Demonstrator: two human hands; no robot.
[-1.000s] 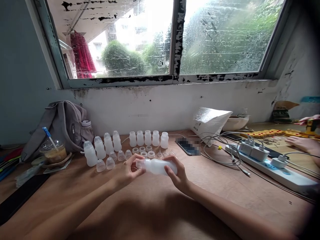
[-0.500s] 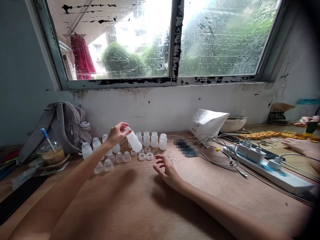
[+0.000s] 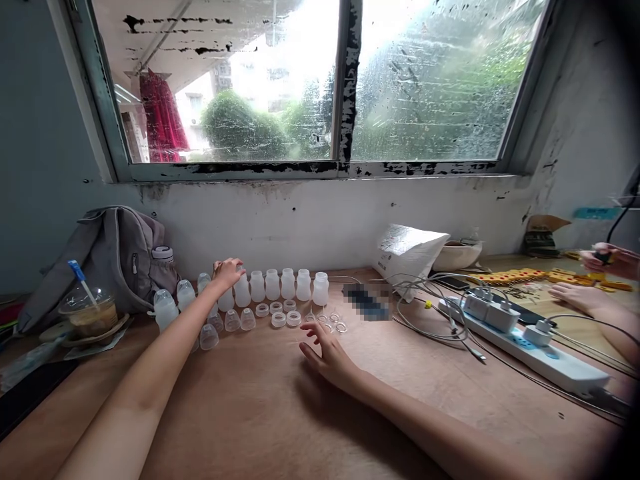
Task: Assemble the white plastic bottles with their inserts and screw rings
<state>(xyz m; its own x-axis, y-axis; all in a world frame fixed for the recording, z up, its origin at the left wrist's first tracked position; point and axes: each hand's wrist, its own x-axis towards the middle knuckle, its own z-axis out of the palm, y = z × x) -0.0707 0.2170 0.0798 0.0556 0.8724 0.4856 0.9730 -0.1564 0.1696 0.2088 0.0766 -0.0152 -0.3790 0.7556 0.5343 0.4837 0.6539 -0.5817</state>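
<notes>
Several white bottles without caps, such as one (image 3: 287, 285), stand in a row near the wall. My left hand (image 3: 229, 273) has its fingers closed round the top of a bottle (image 3: 242, 292) at the left of this row. Bottles with clear caps (image 3: 165, 308) stand further left, partly behind my left forearm. Loose clear caps (image 3: 209, 337) and white rings (image 3: 279, 320) lie in front. My right hand (image 3: 325, 353) hovers low beside the rings with fingers apart, holding nothing. Thin round rings (image 3: 341, 327) lie just beyond it.
A backpack (image 3: 115, 260) and a cup with a straw (image 3: 90, 313) are at the left. To the right are a white bag (image 3: 407, 257), coiled cables and a power strip (image 3: 530, 343). Another person's hands (image 3: 575, 299) are at the far right.
My left hand has lowered the tilted bottle and moved it back and left; it now stands upright in the row. My right hand is nearly still. The camera view has shifted slightly.
</notes>
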